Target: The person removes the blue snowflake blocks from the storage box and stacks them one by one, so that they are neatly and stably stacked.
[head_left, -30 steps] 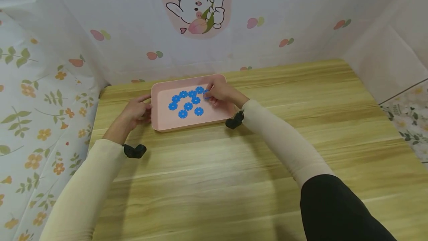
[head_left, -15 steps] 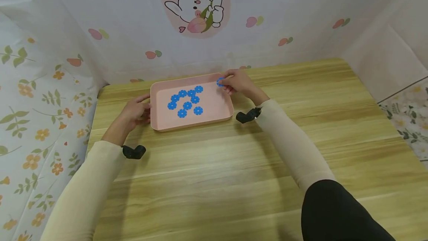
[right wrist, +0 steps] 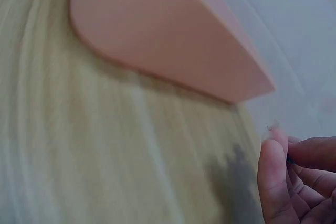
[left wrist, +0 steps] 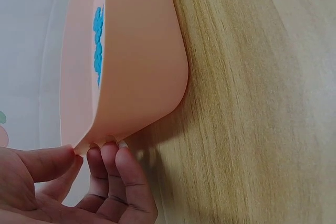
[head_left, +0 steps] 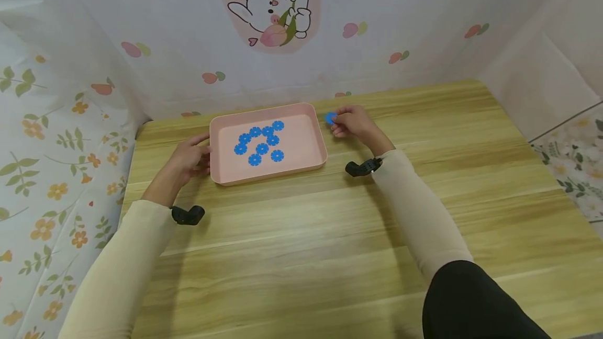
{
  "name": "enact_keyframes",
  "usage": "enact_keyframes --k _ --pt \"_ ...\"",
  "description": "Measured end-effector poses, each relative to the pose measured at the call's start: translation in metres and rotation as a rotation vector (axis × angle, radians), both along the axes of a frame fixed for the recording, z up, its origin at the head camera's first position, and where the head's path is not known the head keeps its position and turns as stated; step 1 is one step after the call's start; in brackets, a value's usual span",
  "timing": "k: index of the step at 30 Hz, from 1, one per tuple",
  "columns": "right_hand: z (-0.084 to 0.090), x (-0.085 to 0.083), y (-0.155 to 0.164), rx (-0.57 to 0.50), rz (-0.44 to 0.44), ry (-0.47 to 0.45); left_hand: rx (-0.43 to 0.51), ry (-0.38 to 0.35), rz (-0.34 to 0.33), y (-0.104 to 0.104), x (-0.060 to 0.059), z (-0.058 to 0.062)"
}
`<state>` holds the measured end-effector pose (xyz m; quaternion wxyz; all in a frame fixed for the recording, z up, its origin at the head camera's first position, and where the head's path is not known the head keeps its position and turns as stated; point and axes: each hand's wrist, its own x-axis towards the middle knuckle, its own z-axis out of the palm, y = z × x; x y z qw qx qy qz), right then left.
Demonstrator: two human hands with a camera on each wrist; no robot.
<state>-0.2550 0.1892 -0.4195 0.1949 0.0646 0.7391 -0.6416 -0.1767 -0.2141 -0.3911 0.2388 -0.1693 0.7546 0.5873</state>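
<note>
1. Blue plastic shows at the tips of the right hand (head_left: 353,122): its grip is pinched on a small blue flower disc (head_left: 331,117), held just off the right edge of the pink tray (head_left: 308,143), over the wooden desk (head_left: 358,224).
2. From the right wrist view only the curled fingertips (right wrist: 273,177) show, close together, with the tray's outer wall (right wrist: 157,40) near them but apart; the disc itself is hidden there.
3. Over on the other side, the left hand (head_left: 188,160) grips the tray's left rim. The left wrist view shows the thumb (left wrist: 44,162) on top of the rim and the fingertips (left wrist: 113,156) pressed against the outer wall below it, so the edge is clasped between them.
4. Inside the tray lie more blue flower discs (head_left: 260,142), clustered left of centre, several touching or overlapping in a curved row, with a few a little apart on the near side.
5. Both forearms wear cream sleeves, each with a small black camera at the wrist.
6. Behind the desk hangs a white cloth printed with a cartoon rabbit (head_left: 270,12) and small peaches; floral fabric closes off the left side.
</note>
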Motion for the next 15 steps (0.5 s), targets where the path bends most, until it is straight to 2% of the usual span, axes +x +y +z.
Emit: enact_keyframes --k 7,15 --pt "-0.013 0.003 0.014 0.038 -0.035 -0.066 -0.011 0.003 0.008 0.001 0.001 -0.001" --pt "-0.017 0.007 0.02 0.078 -0.036 -0.044 -0.017 0.006 0.009 0.001 0.001 -0.001"
